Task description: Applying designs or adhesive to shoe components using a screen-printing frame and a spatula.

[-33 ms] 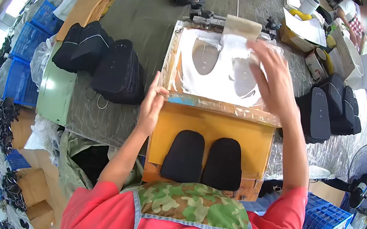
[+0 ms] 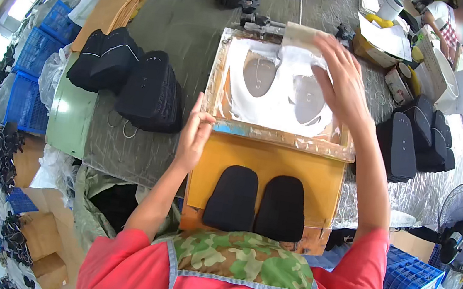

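Because two black insoles (image 2: pixel 256 202) lie side by side on the yellow board (image 2: pixel 276 165) nearest you, the hinged screen frame (image 2: pixel 279 138) is tilted up just past them, showing its two matching cut-outs in white ink. Your left hand (image 2: pixel 194 136) steadies the frame's near corner with loose, open fingers, while your right hand (image 2: pixel 341 80) lies flat and spread at the squeegee (image 2: pixel 303 36) on the far edge. Beyond, black stacks flank the frame on both sides.

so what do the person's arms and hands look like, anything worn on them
Both arms are bare from the short sleeves down. The sleeves belong to a coral-red T-shirt, with a green camouflage apron edged in pale blue over it. The left hand and the right hand wear no gloves. No watch, ring or band shows on the wrists or fingers.
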Demonstrator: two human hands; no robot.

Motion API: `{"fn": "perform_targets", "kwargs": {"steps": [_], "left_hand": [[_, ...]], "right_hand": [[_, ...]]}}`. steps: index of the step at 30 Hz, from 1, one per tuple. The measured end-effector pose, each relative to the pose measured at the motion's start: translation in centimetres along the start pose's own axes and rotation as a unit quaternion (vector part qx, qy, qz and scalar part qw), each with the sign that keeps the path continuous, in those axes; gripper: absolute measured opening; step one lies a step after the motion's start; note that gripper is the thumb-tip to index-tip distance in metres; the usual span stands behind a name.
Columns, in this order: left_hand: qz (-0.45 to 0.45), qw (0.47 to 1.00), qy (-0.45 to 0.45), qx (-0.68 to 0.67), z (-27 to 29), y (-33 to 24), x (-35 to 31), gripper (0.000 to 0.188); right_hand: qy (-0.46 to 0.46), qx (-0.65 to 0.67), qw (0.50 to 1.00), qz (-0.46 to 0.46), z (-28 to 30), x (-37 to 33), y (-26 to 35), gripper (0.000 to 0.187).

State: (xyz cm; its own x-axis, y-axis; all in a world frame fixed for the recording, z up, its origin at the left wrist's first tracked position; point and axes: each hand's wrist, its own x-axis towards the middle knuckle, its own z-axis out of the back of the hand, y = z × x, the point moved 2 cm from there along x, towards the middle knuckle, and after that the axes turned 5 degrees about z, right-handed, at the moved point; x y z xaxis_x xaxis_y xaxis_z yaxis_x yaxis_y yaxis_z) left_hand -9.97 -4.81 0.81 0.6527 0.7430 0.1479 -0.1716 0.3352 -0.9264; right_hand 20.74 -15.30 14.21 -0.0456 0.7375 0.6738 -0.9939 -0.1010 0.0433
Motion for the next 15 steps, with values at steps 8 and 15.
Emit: {"fn": "perform_targets", "kwargs": {"steps": [8,15], "left_hand": [[-0.071,0.993,-0.052,0.085,-0.2,0.8,-0.2,0.01],[-0.013,0.999,-0.041,0.034,0.1,0.7,-0.6,0.01]], "right_hand": [[0.139,0.014,0.985,-0.101,-9.3,-1.3,-2.0,0.019],[0.178,0.159,0.968,-0.074,-7.4,0.9,5.6,0.018]]}}
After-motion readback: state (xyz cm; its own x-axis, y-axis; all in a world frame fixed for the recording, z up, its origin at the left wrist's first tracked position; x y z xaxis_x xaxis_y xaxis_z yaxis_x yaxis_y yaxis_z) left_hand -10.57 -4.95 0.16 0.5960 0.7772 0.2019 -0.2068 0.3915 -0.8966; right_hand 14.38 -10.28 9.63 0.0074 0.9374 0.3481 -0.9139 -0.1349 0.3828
